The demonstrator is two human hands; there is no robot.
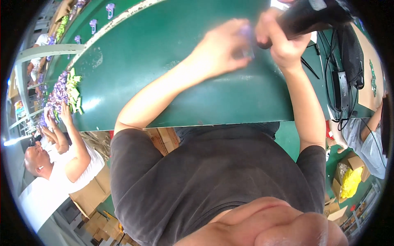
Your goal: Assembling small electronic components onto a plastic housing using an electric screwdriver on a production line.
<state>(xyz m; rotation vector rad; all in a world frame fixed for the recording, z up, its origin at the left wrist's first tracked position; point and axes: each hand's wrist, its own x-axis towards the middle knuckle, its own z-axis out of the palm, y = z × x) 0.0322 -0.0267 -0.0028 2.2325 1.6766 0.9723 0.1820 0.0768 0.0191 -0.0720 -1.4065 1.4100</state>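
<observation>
Over the far middle of the green table (135,82), my left hand (223,51) is smeared by motion. Its curled fingers are around a small purple piece (246,33), which has a clear-looking lower end. Close by on the right, my right hand (285,47) grips a thick black tool (316,17). The tool's body slants up to the right, and its exact kind does not show. The two hands are near each other but apart.
Purple pieces (60,88) and green pieces (73,92) lie heaped at the left, near a co-worker's hands (65,115). A pale rail (106,26) crosses the far left. On the right are black cables with a power strip (341,90), a black mesh bag (353,57) and cardboard (371,69).
</observation>
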